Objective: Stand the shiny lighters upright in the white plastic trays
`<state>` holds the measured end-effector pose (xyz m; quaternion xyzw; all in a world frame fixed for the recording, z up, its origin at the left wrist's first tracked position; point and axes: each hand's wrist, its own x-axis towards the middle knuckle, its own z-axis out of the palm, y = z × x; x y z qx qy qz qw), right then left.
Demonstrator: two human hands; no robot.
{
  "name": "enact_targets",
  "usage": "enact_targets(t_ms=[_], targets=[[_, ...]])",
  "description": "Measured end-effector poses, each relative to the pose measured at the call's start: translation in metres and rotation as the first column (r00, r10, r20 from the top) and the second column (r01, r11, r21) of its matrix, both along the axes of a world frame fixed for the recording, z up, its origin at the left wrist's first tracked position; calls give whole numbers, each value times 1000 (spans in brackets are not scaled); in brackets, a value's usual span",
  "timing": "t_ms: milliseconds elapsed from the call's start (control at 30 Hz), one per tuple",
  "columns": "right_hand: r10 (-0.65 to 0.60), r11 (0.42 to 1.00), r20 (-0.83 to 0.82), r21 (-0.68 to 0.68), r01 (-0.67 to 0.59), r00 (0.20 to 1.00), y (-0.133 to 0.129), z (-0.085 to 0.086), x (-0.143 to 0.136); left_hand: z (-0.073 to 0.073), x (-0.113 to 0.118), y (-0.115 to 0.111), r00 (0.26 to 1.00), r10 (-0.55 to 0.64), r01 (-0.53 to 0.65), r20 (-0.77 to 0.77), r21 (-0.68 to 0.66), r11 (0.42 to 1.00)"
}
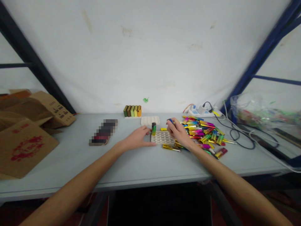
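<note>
A pale tray [162, 137] with rows of round holes lies on the table before me. One lighter [153, 129], green and yellow with a black top, stands upright at its left end. My left hand [137, 138] rests at that end, thumb and fingers apart around the tray's edge. Over the tray's right side, my right hand [179, 132] is closed on a dark blue lighter [170, 120], mostly covered by the fingers. Beside that hand spreads a pile of shiny coloured lighters [207, 131]. A gold lighter [171, 147] lies just in front of the tray.
Behind stand a second pale tray [150, 120] and a block of upright lighters [132, 111]. A pixelated dark object [103, 131] lies to the left, near cardboard boxes [28, 147]. A power strip [199, 112], cables [237, 128] and a plastic bag [258, 110] occupy the right.
</note>
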<state>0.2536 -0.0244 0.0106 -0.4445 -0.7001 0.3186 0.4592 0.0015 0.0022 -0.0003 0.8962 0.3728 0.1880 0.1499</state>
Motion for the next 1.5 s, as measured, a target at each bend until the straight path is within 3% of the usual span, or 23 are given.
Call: enact_targets(t_ms=[67,200,367,433,667,1033,1500], targets=[[53,995,66,86,-59,996,0,4,1,-1,0,0,1000,-3,3,10,0,1000],[9,942,313,317,-113,950,-4,23,-2,-2,1,0,1000,-10,10,27,12,1000],[93,962,493,181,-206,865,-2,37,-15,-2,2,0,1000,3,-3,23,15,1000],[118,961,508,157,-226,853,2,31,-20,-2,2,0,1000,2,-2,27,13,1000],[-7,933,661,274,-233,750,11,10,-20,-2,2,-1,1000,13,-13,7,19,1000],[-1,936,695,254,-245,719,10,14,-23,-4,0,2,1000,6,-6,3,23,1000],[31,926,801,203,-320,598,14,23,-17,-3,-1,1,1000,11,-11,17,0,1000]])
